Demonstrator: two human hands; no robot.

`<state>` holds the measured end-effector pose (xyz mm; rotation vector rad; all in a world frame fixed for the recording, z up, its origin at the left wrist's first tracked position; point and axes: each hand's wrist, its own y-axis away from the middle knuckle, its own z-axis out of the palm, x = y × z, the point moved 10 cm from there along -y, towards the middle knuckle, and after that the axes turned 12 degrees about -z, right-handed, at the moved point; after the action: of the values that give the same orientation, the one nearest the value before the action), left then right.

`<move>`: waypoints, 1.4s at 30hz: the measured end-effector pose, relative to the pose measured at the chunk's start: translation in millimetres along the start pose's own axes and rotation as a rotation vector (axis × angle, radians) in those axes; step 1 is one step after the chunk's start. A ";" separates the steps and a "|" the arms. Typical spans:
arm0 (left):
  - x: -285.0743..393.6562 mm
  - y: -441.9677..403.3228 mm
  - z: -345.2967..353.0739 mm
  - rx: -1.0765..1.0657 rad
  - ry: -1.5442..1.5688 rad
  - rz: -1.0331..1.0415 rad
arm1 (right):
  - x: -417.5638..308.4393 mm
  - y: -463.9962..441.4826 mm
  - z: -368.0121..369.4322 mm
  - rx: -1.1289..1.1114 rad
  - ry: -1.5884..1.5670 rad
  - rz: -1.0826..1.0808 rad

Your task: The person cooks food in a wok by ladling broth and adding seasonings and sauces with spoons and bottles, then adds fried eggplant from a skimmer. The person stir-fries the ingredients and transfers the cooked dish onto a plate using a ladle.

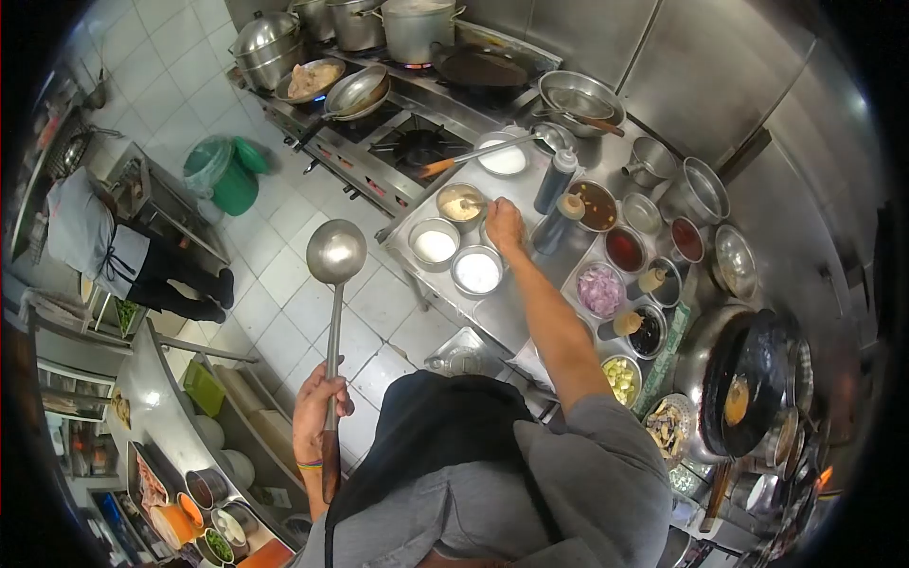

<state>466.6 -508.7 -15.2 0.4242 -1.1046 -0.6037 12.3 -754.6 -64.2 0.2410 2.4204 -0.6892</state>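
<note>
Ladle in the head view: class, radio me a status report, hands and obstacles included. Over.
Left hand gripping ladle. Right hand beside metal bowl of yellowish powder, grip unclear. Squeeze bottles close by, possibly crowding it.

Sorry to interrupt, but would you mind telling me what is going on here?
In a kitchen, the person's left hand grips a long ladle. The right hand seems to hold a spoon in a bowl of yellowish powder on the counter. A wok at the picture's right holds food; a co-worker stands at far left.
</note>
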 end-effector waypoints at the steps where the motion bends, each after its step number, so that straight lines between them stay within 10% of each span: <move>1: 4.6 4.4 3.3 0.013 -0.020 0.010 | 3.7 0.2 3.5 0.005 -0.012 0.001; 24: 19.9 -114.5 108.7 -0.236 -0.139 -0.142 | -4.0 -11.8 -88.9 0.189 -0.444 0.116; 29: 28.4 -117.7 131.1 -0.322 0.002 -0.173 | -68.3 10.2 -144.9 0.378 0.097 -0.325; 35: 51.2 -69.5 81.8 -0.213 -0.115 -0.035 | -56.7 40.6 -111.8 -0.014 -0.260 -0.044; 42: 51.5 -30.6 55.3 -0.126 -0.151 0.034 | -107.1 70.9 -23.6 -0.240 -0.074 -0.405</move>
<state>424.9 -566.4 24.4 0.2534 -1.2081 -0.6793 109.1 -682.9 -13.7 -0.3743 2.4730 -0.5560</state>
